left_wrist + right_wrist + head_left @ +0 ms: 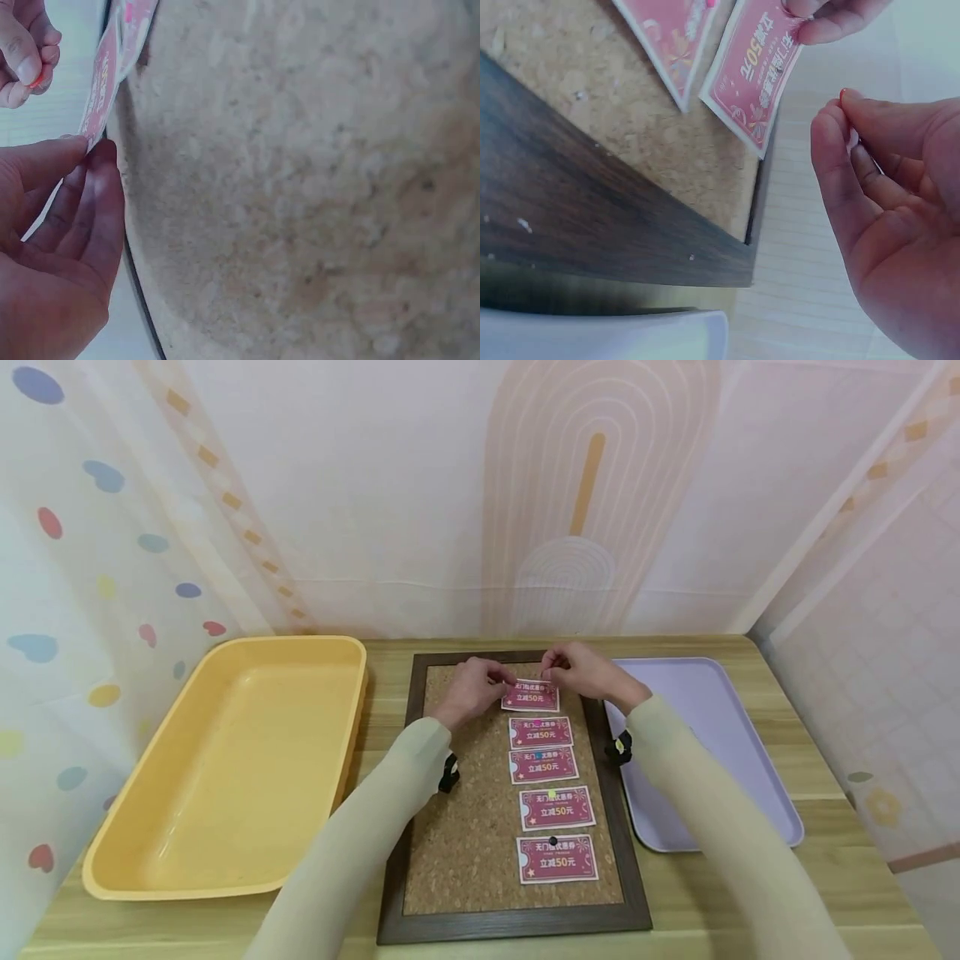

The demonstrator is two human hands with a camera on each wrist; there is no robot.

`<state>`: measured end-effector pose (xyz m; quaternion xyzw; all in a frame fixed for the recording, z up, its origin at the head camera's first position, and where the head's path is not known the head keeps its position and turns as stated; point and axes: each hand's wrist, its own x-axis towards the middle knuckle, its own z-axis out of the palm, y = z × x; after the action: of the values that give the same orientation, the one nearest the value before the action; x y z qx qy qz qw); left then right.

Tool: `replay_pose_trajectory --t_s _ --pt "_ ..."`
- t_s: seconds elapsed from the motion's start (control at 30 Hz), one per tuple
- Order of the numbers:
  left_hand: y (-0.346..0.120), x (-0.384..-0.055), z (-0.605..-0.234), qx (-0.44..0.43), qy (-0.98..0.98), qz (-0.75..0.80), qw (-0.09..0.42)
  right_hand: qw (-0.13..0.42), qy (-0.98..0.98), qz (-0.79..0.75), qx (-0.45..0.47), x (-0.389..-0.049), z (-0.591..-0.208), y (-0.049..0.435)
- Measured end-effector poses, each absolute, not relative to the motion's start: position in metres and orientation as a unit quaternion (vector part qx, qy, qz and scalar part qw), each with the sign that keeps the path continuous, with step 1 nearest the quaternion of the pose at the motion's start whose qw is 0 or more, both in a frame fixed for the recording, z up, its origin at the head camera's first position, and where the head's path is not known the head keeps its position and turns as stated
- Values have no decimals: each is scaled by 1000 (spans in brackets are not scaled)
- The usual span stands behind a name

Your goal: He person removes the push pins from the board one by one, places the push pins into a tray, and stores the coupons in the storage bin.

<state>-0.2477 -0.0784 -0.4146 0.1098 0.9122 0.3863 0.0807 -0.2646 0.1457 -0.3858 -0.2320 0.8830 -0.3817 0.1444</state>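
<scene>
My left hand (471, 692) pinches the left edge of a pink coupon (532, 698) with thumb and fingers, at the top of a framed cork board (461, 868). Close to the coupon's upper right corner is my right hand (588, 672). Between its thumb and forefinger it pinches a small red push pin (844, 93), apart from the paper; only the pin's red end shows. Below, several matching coupons run down the board's right side, each with a pin near its top edge: pink (537, 722), blue (538, 755), yellow (552, 793) and black (553, 841).
A deep yellow tray (112, 887) stands left of the board. On the right lies a shallow lilac tray (738, 760), partly under my right forearm. Both rest on a wooden table (847, 860) backed by a patterned cloth (390, 510).
</scene>
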Motion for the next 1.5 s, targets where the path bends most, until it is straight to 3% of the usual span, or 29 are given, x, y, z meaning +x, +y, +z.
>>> replay_pose_trajectory --t_s 0.6,1.5 --pt "-96 -231 -382 140 892 428 46 70 875 -416 -236 -243 -366 162" --pt "-132 -207 -337 166 872 460 24 8 874 -439 -209 -213 -346 196"
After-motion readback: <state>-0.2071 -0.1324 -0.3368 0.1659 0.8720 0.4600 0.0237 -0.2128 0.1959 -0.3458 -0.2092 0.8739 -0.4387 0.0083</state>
